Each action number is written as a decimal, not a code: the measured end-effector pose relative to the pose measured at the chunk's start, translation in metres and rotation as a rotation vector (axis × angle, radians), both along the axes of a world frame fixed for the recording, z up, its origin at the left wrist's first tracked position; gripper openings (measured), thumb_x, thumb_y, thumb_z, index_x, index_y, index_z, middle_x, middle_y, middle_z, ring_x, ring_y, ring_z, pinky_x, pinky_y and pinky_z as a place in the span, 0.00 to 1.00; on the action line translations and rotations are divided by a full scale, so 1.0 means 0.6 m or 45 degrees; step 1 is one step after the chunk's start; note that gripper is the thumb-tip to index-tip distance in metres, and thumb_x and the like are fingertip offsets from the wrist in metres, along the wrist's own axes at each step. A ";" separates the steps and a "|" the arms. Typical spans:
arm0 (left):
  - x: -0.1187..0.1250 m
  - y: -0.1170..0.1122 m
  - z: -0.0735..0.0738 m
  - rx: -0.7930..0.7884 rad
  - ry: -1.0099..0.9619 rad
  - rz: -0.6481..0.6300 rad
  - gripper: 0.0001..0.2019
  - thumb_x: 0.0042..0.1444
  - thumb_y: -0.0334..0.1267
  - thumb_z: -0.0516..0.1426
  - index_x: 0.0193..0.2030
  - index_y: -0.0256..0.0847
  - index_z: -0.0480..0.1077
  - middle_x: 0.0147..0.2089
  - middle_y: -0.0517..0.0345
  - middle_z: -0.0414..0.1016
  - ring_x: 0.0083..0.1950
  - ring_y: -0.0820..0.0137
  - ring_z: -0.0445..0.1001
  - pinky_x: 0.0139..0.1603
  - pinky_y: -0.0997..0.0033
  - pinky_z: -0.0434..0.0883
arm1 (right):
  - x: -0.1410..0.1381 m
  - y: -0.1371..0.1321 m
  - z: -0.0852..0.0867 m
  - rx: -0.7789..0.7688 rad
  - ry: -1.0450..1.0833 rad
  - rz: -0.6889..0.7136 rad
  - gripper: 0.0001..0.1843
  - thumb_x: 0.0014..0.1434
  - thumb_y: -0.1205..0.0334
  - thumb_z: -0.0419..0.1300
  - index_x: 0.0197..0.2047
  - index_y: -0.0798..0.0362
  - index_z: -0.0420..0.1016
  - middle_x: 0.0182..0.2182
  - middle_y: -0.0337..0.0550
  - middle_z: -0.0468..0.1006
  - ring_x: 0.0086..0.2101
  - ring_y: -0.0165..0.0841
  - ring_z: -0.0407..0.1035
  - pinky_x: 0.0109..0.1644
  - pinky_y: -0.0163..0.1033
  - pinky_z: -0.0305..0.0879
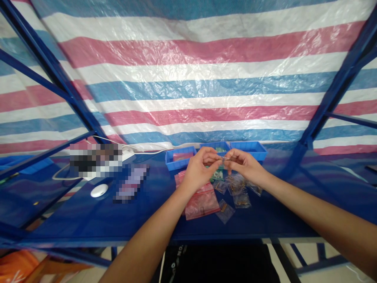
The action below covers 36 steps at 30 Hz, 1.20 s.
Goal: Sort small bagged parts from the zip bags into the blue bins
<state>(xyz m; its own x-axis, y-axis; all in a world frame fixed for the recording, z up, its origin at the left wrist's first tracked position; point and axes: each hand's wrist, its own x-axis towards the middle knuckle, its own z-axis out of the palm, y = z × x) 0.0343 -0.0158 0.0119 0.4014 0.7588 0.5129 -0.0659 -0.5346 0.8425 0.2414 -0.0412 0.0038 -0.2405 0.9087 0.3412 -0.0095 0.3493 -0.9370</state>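
My left hand (200, 167) and my right hand (244, 164) meet above the blue table (88, 216), fingers pinched together on a small clear plastic bag (225, 158) held between them. Its contents are too small to make out. Below my hands lie several small clear bags with brownish parts (237, 192) and a pink plastic bag (203, 202).
Three blue bins (180, 157) stand in a row at the back of the table. A white round object (99, 190) and white cables lie at the left. Blue metal frame posts (332, 98) rise on both sides, with a striped tarp behind.
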 end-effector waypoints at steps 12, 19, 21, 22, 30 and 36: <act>-0.005 0.013 -0.001 -0.228 -0.122 -0.075 0.23 0.54 0.34 0.70 0.55 0.39 0.71 0.44 0.52 0.81 0.45 0.69 0.82 0.49 0.70 0.76 | -0.005 0.004 -0.001 0.035 0.083 -0.017 0.17 0.57 0.51 0.74 0.44 0.48 0.77 0.33 0.38 0.81 0.29 0.31 0.73 0.35 0.40 0.73; -0.009 0.015 0.001 -0.036 0.077 0.026 0.10 0.58 0.36 0.67 0.46 0.39 0.78 0.45 0.51 0.82 0.46 0.66 0.80 0.51 0.65 0.77 | 0.003 0.009 -0.006 0.169 -0.028 -0.114 0.12 0.60 0.52 0.72 0.44 0.47 0.82 0.39 0.42 0.81 0.37 0.35 0.74 0.42 0.43 0.73; -0.013 0.016 0.005 0.135 0.185 0.099 0.05 0.60 0.36 0.66 0.42 0.40 0.81 0.47 0.50 0.81 0.49 0.64 0.80 0.54 0.63 0.76 | 0.007 0.012 -0.009 0.284 -0.092 -0.161 0.09 0.61 0.53 0.71 0.42 0.46 0.83 0.42 0.43 0.80 0.42 0.38 0.75 0.48 0.45 0.73; -0.015 0.016 0.007 0.221 0.213 0.135 0.04 0.60 0.35 0.66 0.41 0.41 0.82 0.48 0.49 0.81 0.51 0.63 0.79 0.57 0.61 0.76 | 0.009 0.014 -0.010 0.341 -0.119 -0.192 0.07 0.61 0.54 0.71 0.41 0.46 0.84 0.44 0.44 0.79 0.45 0.39 0.74 0.50 0.46 0.72; -0.018 0.010 0.012 0.198 0.216 0.142 0.07 0.62 0.34 0.64 0.43 0.44 0.84 0.53 0.51 0.84 0.55 0.60 0.81 0.58 0.60 0.76 | 0.020 0.022 -0.017 0.412 -0.162 -0.283 0.04 0.61 0.57 0.69 0.39 0.45 0.86 0.48 0.45 0.76 0.54 0.42 0.72 0.59 0.50 0.70; -0.016 0.010 0.009 0.146 0.248 0.217 0.11 0.62 0.31 0.60 0.47 0.42 0.83 0.50 0.52 0.85 0.51 0.63 0.82 0.53 0.66 0.76 | 0.010 0.004 -0.002 0.184 -0.125 -0.189 0.12 0.65 0.51 0.65 0.47 0.46 0.84 0.45 0.44 0.83 0.36 0.37 0.77 0.45 0.47 0.76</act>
<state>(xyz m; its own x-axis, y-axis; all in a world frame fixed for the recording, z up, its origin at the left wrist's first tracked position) 0.0247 -0.0097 0.0174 0.3728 0.7651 0.5250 0.1902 -0.6168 0.7638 0.2473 -0.0390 0.0027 -0.1461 0.8800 0.4519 0.1406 0.4706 -0.8711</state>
